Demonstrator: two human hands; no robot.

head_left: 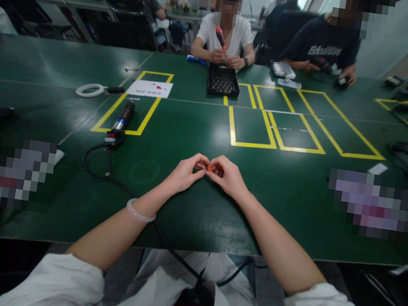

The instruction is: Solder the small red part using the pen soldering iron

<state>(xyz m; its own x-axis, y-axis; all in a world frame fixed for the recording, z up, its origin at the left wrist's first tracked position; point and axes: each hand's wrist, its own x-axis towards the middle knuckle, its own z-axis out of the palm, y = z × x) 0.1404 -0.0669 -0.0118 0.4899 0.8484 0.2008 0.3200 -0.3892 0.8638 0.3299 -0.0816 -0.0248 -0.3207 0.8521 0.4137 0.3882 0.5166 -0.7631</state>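
Note:
My left hand [189,172] and my right hand [226,176] meet above the green table, fingertips pinched together. Between them shows a small orange piece [209,168], mostly covered by the fingers, so its kind cannot be made out. Both hands seem to grip it from either side. To the left of my hands lies a black, silver and blue cylindrical tool [121,119], its dark cable [122,185] running under my left arm toward my lap. A pale bangle [140,211] sits on my left wrist.
Yellow tape outlines [253,145] mark the green table [178,118]. A printed sheet [150,88] and white cable coil [89,90] lie at left. Across the table, a person in white [225,33] holds a red-handled tool [220,38] over a black tray [223,81]. Blurred-out objects flank me.

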